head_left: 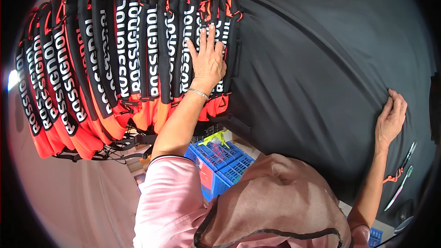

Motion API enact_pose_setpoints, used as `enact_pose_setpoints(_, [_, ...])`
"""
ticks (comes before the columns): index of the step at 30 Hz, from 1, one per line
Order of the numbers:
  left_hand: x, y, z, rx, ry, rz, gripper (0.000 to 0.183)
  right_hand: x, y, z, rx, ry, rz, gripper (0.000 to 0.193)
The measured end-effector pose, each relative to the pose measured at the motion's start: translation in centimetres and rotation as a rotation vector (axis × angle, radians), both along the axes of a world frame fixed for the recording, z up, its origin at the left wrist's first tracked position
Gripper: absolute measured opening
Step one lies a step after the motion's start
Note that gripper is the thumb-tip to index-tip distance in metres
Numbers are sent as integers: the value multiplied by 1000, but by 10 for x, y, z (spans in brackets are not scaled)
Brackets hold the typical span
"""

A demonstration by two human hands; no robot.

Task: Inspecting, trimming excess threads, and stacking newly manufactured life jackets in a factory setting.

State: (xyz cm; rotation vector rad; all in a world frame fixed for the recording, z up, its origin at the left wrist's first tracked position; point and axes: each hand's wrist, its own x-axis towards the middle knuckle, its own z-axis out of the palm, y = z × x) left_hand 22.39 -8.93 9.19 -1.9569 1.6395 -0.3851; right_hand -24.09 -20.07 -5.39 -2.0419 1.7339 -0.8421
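Left hand (pixel 207 62) lies spread on stacked bags (pixel 115 59); right hand (pixel 390 119) flat on black cloth (pixel 312 64); pushing may topple the stack.

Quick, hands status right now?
Left hand: open, flat on the stacked black-and-orange bags.
Right hand: open, holding nothing, fingers resting on the black fabric.

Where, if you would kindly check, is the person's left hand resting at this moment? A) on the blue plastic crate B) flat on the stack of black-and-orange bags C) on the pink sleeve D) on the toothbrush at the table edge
B: the left hand lies open, fingers spread, flat on the stack of black-and-orange bags, while the right hand presses the black fabric.
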Motion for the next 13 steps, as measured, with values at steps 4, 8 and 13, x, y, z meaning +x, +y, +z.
enact_pose_setpoints(4, [-6,-1,-3,-35,64,-12,41,1,2,4,-6,45,-17,18])
enact_pose_setpoints(8, [3,7,-12,207,-67,-72,57,5,0,7,-5,-7,-23,17])
enact_pose_setpoints(13, [6,7,-20,171,-31,-19,44,8,3,15,44,20,-57,17])
